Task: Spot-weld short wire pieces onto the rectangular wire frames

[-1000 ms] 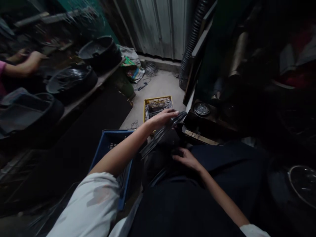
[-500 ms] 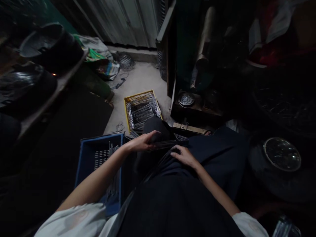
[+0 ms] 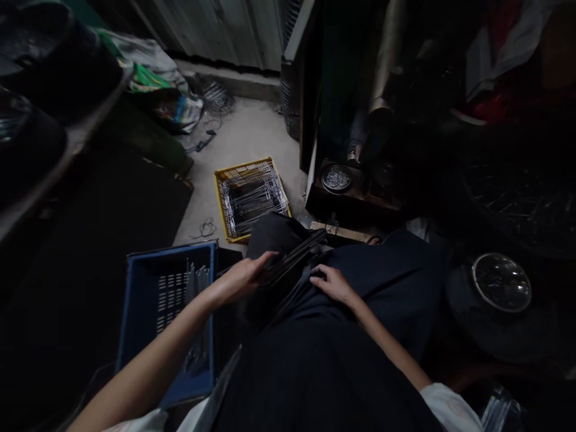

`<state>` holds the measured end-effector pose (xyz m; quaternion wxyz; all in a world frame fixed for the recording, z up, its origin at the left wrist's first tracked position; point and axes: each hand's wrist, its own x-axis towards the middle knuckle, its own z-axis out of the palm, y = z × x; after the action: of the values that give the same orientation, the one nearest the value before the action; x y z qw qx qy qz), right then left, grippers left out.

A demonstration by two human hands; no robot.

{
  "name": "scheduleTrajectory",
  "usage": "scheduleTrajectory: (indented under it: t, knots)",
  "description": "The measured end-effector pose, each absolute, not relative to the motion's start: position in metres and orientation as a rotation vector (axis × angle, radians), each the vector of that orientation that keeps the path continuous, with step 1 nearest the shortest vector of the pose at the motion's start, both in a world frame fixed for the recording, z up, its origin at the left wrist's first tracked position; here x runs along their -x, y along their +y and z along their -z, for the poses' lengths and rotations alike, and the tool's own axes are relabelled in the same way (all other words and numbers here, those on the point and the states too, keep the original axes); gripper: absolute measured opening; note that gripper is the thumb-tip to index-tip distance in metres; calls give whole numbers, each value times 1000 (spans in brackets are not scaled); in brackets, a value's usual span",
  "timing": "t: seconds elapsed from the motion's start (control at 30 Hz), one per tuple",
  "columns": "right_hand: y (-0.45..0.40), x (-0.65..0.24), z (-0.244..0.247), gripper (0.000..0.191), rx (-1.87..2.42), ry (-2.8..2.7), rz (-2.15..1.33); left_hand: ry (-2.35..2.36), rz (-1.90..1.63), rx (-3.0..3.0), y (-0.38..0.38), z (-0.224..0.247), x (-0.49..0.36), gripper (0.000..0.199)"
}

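Concrete floor was shown beyond a dark cloth lap, with a yellow plastic crate of wire frames lying on it. A blue plastic crate holding upright metal rods was placed at the left. A bundle of dark wire frames was held across the lap, to the right of the blue crate. The left hand was partly closed around the bundle's lower end, a firm grip on the wires. The right hand was laid open, palm-down on the cloth, just beside the bundle, with nothing held. A small dish of metal pieces was seen on a dark wooden stand.
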<state>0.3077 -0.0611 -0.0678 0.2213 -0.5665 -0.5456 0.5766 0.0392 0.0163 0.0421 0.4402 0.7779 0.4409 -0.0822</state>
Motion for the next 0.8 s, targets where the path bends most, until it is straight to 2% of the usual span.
scheduleTrajectory:
  t: [0.1,0.33,0.67,0.73,0.8]
  knots:
    - [-58,-305,69,21,1569,-1528,-1591,1097,266,-1992,8,-36,-31,62]
    - [-51,-302,70,21,1605,-1577,-1590,1300,325,-2074,7,-27,-24,56]
    - [-55,-303,73,16,1564,-1604,-1554,1325,508,-2321,29,-49,-39,58]
    - [-55,-303,74,14,1567,-1629,-1531,1339,455,-2336,44,-51,-41,51]
    - [-55,-303,72,14,1570,-1699,-1478,1334,412,-2356,66,-51,-43,34]
